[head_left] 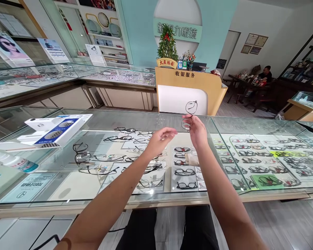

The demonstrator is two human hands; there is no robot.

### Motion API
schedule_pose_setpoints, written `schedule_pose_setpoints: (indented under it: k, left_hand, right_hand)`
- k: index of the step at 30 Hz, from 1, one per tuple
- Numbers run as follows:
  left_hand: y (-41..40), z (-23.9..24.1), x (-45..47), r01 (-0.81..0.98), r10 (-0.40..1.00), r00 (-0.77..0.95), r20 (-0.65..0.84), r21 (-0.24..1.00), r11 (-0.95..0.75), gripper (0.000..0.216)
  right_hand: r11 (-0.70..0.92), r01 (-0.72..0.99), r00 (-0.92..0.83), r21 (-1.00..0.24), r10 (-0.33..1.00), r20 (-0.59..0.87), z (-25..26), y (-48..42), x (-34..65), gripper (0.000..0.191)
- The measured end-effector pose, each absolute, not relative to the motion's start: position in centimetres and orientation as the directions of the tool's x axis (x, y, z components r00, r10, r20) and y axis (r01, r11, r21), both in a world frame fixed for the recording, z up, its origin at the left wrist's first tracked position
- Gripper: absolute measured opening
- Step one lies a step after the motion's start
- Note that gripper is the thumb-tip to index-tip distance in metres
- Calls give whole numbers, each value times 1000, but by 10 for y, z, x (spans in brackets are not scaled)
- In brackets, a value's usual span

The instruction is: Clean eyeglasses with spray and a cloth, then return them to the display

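Observation:
Raised over the glass showcase, my right hand pinches a pair of eyeglasses with thin dark rims. The glasses are turned on end, one lens above the fingers and the other below, partly behind them. To their left, my left hand is held in the air with fingers stretched out and nothing in it. Beneath my left hand and to its left, several loose eyeglasses lie spread out. A black pair stands nearer the left side.
At left are an opened blue and white box and a white spray bottle. Rows of frames fill the showcase at right. Beyond stand a wooden counter with a plant, and a seated person at a table.

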State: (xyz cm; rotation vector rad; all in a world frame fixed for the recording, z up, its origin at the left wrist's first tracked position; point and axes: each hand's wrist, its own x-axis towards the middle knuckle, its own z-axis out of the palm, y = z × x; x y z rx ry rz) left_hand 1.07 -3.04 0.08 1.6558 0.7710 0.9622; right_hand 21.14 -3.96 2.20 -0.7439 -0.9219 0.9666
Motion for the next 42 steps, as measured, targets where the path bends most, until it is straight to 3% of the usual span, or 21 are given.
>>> schedule_pose_setpoints:
  k: [4, 8, 14, 20, 28, 31, 34, 38, 42]
  left_hand:
    - [-27, 0, 8, 191, 877, 232, 420, 865, -465, 31]
    - [-26, -1, 5, 300, 769, 145, 623, 713, -634, 46]
    - [-16, -2, -5, 411, 606, 205, 768, 495, -766, 67]
    - [-9, 2, -12, 467, 521, 361, 773, 334, -819, 87]
    - [-15, 5, -13, 447, 567, 359, 741, 397, -802, 64]
    - [-16, 7, -12, 437, 583, 316, 748, 431, -790, 61]
    - [-17, 8, -12, 417, 638, 213, 740, 521, -745, 58]
    - [-16, 9, -12, 327, 700, 41, 713, 652, -684, 59]
    - [-12, 5, -12, 256, 718, -60, 693, 706, -660, 57]
  right_hand:
    - [382, -311, 232, -870, 919, 320, 25, -42, 208, 33]
    - [359, -246, 181, -900, 929, 322, 23, -41, 207, 32]
    - [282, -93, -101, -955, 951, 291, 23, -45, 217, 26]
    - [237, 98, -277, -967, 939, 202, 35, -55, 223, 29]
    - [214, 120, -314, -969, 934, 168, 35, -55, 227, 30]
    - [187, 69, -255, -980, 953, 164, 32, -53, 229, 36]
    - [246, 8, -146, -969, 959, 243, 30, -50, 232, 48]
    - [371, 20, -75, -928, 926, 369, 29, -49, 233, 44]
    - [442, 23, -9, -896, 897, 442, 28, -53, 224, 48]
